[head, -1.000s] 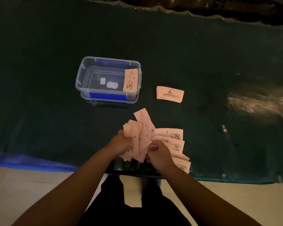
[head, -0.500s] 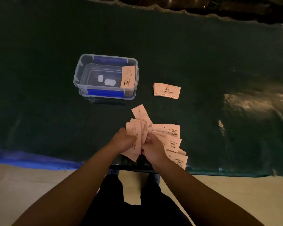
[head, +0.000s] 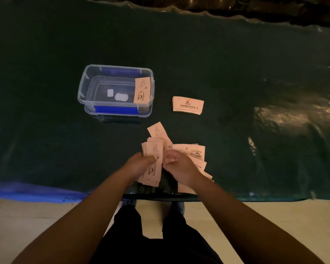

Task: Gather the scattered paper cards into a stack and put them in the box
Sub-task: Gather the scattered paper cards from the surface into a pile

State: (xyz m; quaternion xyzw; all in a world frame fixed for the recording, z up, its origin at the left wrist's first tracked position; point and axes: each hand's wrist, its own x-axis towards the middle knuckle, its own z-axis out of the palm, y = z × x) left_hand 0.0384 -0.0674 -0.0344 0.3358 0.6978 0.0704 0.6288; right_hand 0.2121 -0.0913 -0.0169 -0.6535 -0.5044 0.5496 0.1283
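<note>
Head view: the left hand (head: 141,165) is pinching a loose bundle of cards (head: 153,164); the right hand (head: 180,168) is pressing fanned ones (they are sliding apart easily, so some may be spilling). The box (head: 88,80) is sitting at 11 o'clock, a neat pile (head: 188,104) at 1 o'clock.

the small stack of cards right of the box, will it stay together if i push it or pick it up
The stack looks thin, loose paper, so probably light and bendy. Its edges look slightly stepped, so a push would likely fan it out across the glossy table cover.
</note>
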